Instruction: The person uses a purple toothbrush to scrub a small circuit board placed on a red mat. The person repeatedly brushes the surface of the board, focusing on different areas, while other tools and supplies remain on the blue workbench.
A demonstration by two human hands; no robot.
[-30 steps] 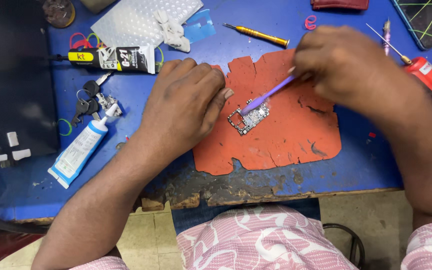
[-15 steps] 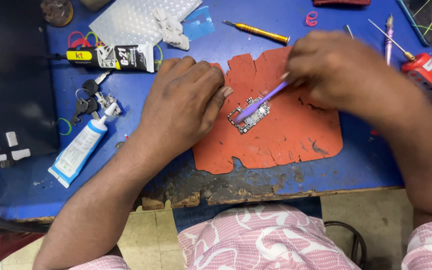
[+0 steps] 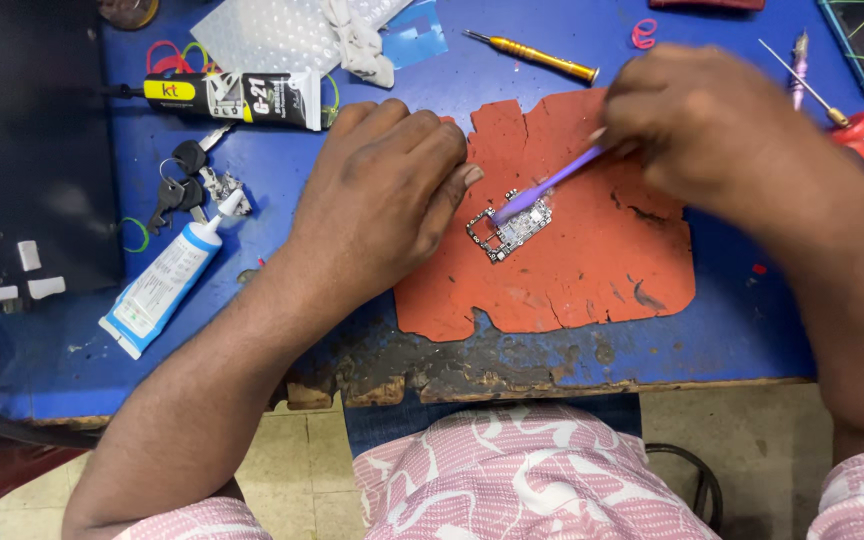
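The right hand (image 3: pixel 697 125) pinches a purple tool (image 3: pixel 544 188), whose tip touches the small circuit board (image 3: pixel 510 225). The board lies on the red mat (image 3: pixel 592 270), just beside the left hand's fingertips (image 3: pixel 470 176). The left hand (image 3: pixel 382 200) rests flat, fingers together, holding nothing. Farther left on the blue table (image 3: pixel 252 290) lie a white tube (image 3: pixel 164 285), keys (image 3: pixel 184 180) and a black tube (image 3: pixel 242 98).

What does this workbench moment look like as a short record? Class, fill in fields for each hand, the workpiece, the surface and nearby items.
Left hand: rests flat on the mat, fingertips beside the board
Right hand: holds a purple tool, tip on the board
Workpiece: small circuit board
Surface: worn orange mat on a blue table
Nearby: white glue tube, black glue tube, keys, yellow screwdriver
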